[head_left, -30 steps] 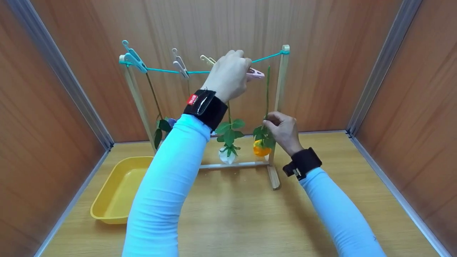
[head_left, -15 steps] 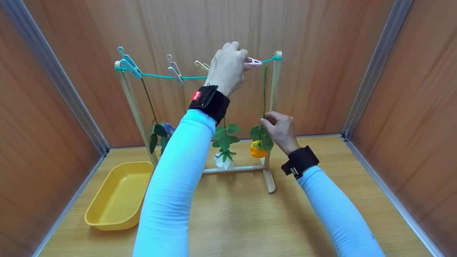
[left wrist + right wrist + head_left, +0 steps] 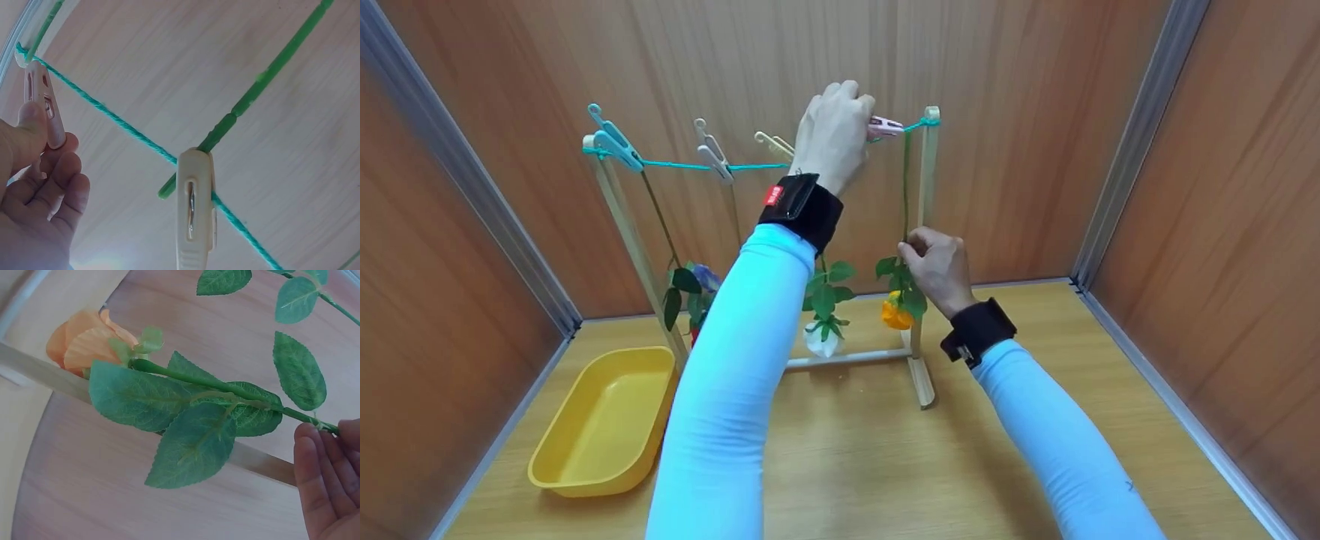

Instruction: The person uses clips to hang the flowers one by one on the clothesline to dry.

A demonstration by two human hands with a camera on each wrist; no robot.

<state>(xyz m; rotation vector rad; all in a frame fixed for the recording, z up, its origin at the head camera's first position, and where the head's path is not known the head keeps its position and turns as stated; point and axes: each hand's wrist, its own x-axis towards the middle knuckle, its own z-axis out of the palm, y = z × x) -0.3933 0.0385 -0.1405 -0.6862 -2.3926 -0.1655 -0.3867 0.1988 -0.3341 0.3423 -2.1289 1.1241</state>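
My left hand (image 3: 834, 139) pinches a pink clothespin (image 3: 886, 127) at the right part of the teal cord (image 3: 675, 165). In the left wrist view, thumb and fingers squeeze the handles of that clothespin (image 3: 45, 101), its tip right at the cord and a green stem end. My right hand (image 3: 939, 266) pinches the stem of an artificial orange rose (image 3: 897, 312) above its leaves. The rose (image 3: 90, 343) hangs head down, its stem rising to the cord beside the right post. Left of it, a cream clothespin (image 3: 194, 214) clips another green stem to the cord.
A wooden frame (image 3: 925, 180) carries the cord. A blue clothespin (image 3: 619, 146) and a grey one (image 3: 714, 154) hold stems at left. A white rose (image 3: 822, 341) and a purple flower (image 3: 706, 277) hang upside down. A yellow basin (image 3: 607, 420) stands at front left.
The pink clothespin has risen and its tip has come up to the cord near the right post. The orange rose's stem end now meets the cord. The head view has shifted slightly.
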